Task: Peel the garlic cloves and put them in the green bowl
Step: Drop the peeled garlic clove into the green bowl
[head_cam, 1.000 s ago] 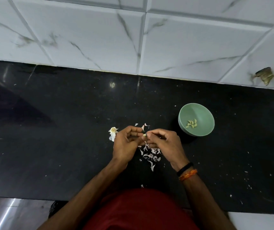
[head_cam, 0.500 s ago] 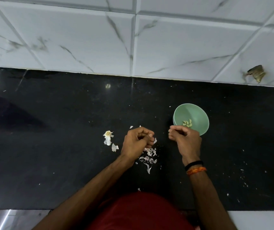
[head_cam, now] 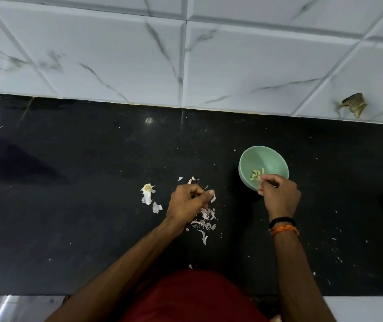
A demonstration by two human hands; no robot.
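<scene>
Presently the right hand [head_cam: 278, 196] is over the near rim of the bowl [head_cam: 276, 159], fingers curled and tips pinched together just above the peeled cloves [head_cam: 257, 175] at the bowl's bottom. Whether a clove sits in that pinch cannot be told — the fingertips cover it. Judged from the pose, this is the drop of a peeled clove, and the relation that governs it is simple: the bowl's hollow lies directly beyond and below the fingertips, so release alone should do.

The left hand [head_cam: 189, 205] is well apart from the bowl, to its left, low over the counter [head_cam: 69, 205] and the peel scraps [head_cam: 205, 223]. Its fingers are curled inward with the thumb pointing toward the bowl; what they hold, if anything, is hidden.

The garlic head [head_cam: 148, 192] — what remains of it, with a loose piece just beside — lies left of the left hand, on the side away from the bowl. That hand is plainly the nearer one for fetching the next clove; the right would have to cross over.
</scene>
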